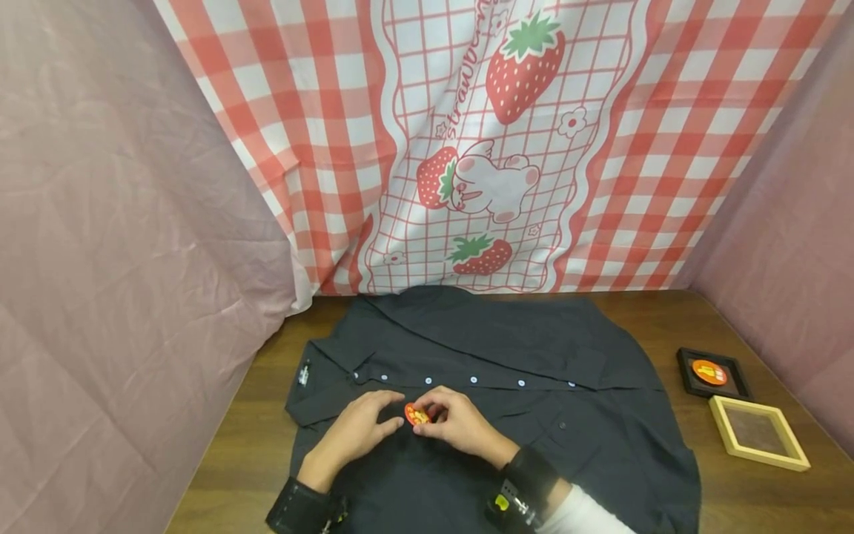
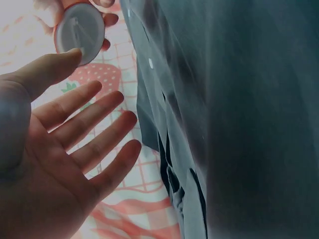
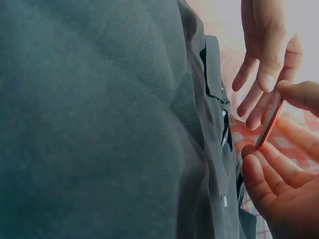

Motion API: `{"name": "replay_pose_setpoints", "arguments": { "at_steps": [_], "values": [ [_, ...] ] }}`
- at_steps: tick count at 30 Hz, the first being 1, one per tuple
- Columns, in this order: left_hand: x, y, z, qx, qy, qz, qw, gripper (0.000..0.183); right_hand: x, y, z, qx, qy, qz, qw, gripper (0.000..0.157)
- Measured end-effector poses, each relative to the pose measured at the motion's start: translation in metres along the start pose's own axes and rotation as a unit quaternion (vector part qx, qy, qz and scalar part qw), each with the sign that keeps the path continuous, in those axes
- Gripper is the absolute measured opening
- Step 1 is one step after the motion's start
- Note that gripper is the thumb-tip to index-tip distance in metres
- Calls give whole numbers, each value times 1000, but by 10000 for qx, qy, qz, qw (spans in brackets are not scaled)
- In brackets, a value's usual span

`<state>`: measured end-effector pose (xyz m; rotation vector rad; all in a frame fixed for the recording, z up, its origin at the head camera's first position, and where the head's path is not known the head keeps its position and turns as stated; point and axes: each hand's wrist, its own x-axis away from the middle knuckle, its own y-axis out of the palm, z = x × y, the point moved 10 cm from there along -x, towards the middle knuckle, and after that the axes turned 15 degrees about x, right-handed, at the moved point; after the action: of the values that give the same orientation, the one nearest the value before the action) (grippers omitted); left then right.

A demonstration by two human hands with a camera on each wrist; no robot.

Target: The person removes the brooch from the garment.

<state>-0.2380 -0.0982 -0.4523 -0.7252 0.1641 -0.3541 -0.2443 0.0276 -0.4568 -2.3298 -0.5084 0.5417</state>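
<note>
A dark button-up shirt (image 1: 600, 452) lies spread on the table, its collar to the left and a row of white buttons across it. Above the shirt, my right hand (image 1: 460, 426) pinches a round red and yellow pin badge (image 1: 418, 414) by its edge. The back of the badge (image 2: 82, 25) faces my left hand and shows a metal pin. My left hand (image 1: 359, 424) is just left of the badge, fingers extended and apart. Its thumb tip overlaps the badge's lower edge in the left wrist view. From the right wrist, the badge (image 3: 269, 124) appears edge-on.
At the right of the wooden table (image 1: 227, 452) lies a black frame (image 1: 687, 380) with an orange round badge (image 1: 709, 372) inside. Next to it is a light wooden frame (image 1: 760, 456). A checked strawberry cloth (image 1: 320, 133) hangs behind; pinkish drapes (image 1: 133, 259) flank both sides.
</note>
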Motion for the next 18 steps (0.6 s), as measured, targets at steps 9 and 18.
{"name": "replay_pose_setpoints", "arguments": {
  "at_steps": [9, 18],
  "values": [
    [-1, 1, 6, 234, 187, 16, 9996, 35, 1, -3, -3, -307, -47, -29, 9995, 28],
    [-2, -3, 14, 463, 373, 77, 9982, 35, -1, -6, -4, -387, -57, -26, 9992, 28]
  ]
}}
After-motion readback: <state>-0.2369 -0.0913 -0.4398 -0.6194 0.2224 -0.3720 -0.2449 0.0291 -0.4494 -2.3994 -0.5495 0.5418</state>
